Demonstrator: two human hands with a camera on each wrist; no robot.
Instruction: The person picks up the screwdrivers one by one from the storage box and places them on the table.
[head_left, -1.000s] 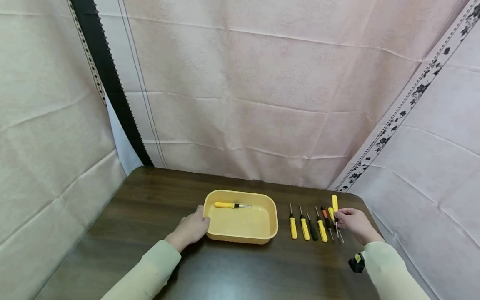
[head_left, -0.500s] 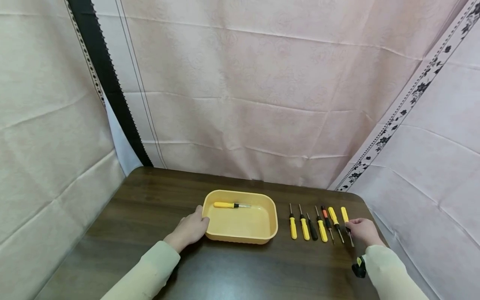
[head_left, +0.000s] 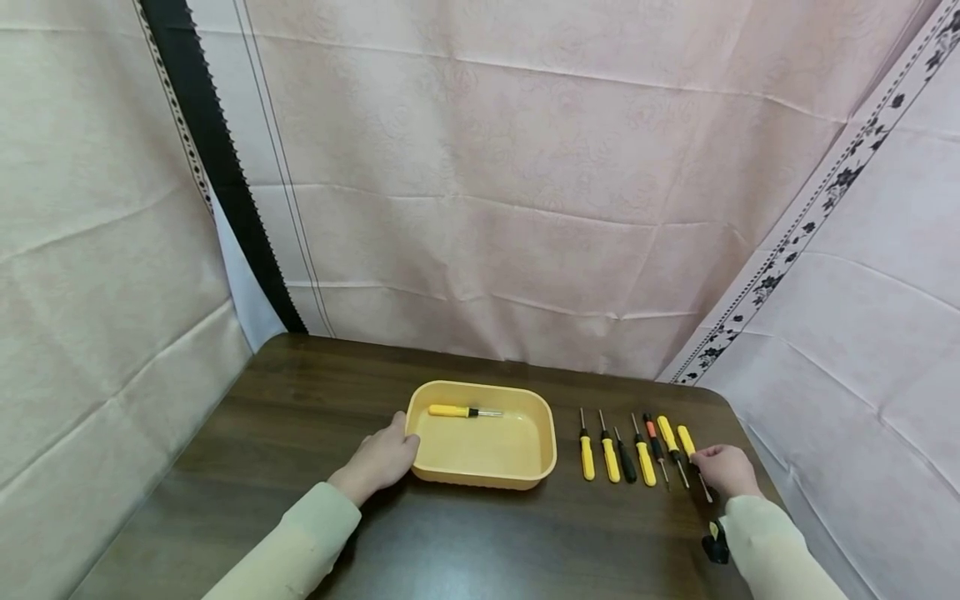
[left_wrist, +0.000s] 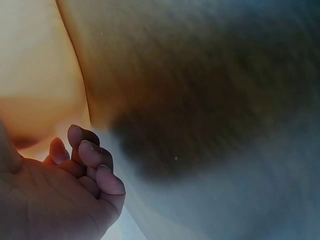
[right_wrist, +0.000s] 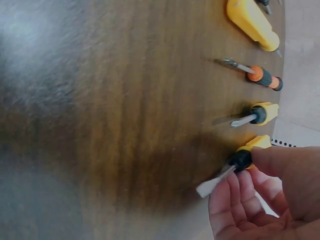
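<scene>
My left hand (head_left: 381, 457) grips the left rim of a yellow plastic tray (head_left: 483, 477). Its curled fingers (left_wrist: 102, 185) show beside the tray wall in the left wrist view. One yellow-handled screwdriver (head_left: 448, 411) lies inside the tray, near the far wall. At the right end of a row on the table, my right hand (head_left: 726, 472) pinches a flathead screwdriver (right_wrist: 241, 159) with a yellow and black handle, thumb on one side and fingers on the other. Its flat tip points toward me. Just left of it lies another yellow-and-black screwdriver (head_left: 667, 433).
Further left in the row are a red-and-black screwdriver (head_left: 652, 437), a black one (head_left: 626, 462) and several yellow-handled ones, such as the leftmost screwdriver (head_left: 587, 457). The dark wooden table (head_left: 420, 542) meets hanging cloth (head_left: 480, 250) at the back and sides.
My right hand has carried the screwdriver from above the row's right end down and to the right, to its place beside the others. The left hand and tray have stayed put.
</scene>
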